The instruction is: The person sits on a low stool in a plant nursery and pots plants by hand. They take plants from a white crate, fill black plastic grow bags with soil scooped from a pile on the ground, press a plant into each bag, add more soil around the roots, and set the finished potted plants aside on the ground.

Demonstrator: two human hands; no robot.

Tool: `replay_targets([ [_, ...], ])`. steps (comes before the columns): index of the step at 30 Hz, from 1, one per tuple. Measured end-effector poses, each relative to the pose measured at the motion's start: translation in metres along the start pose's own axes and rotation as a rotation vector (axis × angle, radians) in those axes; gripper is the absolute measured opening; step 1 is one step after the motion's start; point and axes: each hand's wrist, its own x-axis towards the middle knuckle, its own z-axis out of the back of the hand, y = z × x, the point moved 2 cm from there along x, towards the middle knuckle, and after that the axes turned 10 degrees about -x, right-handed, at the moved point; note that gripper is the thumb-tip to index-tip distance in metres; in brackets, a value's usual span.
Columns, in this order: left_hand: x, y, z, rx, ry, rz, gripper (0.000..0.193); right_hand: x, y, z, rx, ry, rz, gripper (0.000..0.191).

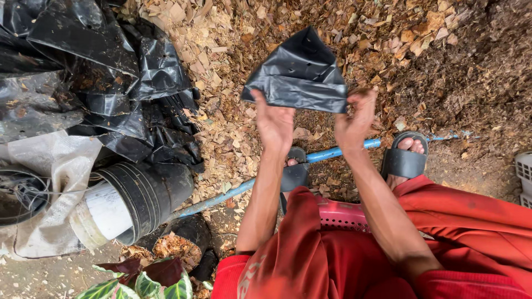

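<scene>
Observed, left to right. Far to the left of the grip lies a heap of crumpled black plastic sheeting (83, 66) on the ground, with a pale woven sack (50, 166) below it. Beside the sack, a stack of black nursery bags (144, 194) rolled around a white core lies on its side, well apart from both hands. Below that stack, at the frame's lower edge, a plant with striped leaves (138, 282) shows.

The left hand (274, 124) is raised, fingers closed over the lower left edge of a black plastic grow bag (302, 75), thumb pressed against the film. The bag is held in the air between the two hands, above a bed of wood chips and dry leaf litter (233, 116); its upper part rises to a point and small punched holes show in its face. The right hand (354, 119) pinches the lower right corner of the same bag, fingertips folded over the edge.

Beneath the hands, a blue pipe (338, 150) runs across the ground. A black sandal (404, 158) sits just right of the right forearm. A pink plastic stool (343, 216) shows between the red-clad legs.
</scene>
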Motion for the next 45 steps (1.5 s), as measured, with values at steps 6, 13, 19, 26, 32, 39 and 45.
replay_targets([
  [6, -0.002, -0.008, -0.027, -0.056, 0.199, 0.045, 0.052, 0.003, 0.004, 0.001, 0.014, 0.012, -0.062, 0.039],
  [13, 0.008, -0.005, -0.022, -0.115, 0.056, 0.112, 0.046, 0.016, 0.004, 0.006, 0.181, -0.048, -0.220, 0.060],
  [19, 0.014, -0.001, -0.011, -0.001, 0.101, 0.121, 0.048, 0.012, 0.015, 0.005, -0.249, -0.077, 0.232, 0.040],
  [26, 0.010, 0.000, -0.020, -0.040, 0.117, 0.061, 0.040, 0.015, 0.010, 0.005, 0.002, 0.003, -0.032, 0.030],
  [32, 0.021, -0.011, -0.015, 0.016, 0.075, 0.029, 0.031, 0.012, 0.017, 0.000, -0.093, 0.128, 0.101, 0.028],
  [39, 0.047, -0.038, -0.006, 0.526, -0.195, 0.033, 0.034, 0.054, -0.004, 0.003, -0.028, 0.569, 0.086, 0.040],
  [45, 0.031, -0.007, -0.003, 1.547, 0.077, 0.680, 0.057, 0.185, -0.087, -0.019, -0.289, 0.458, 0.254, 0.023],
])
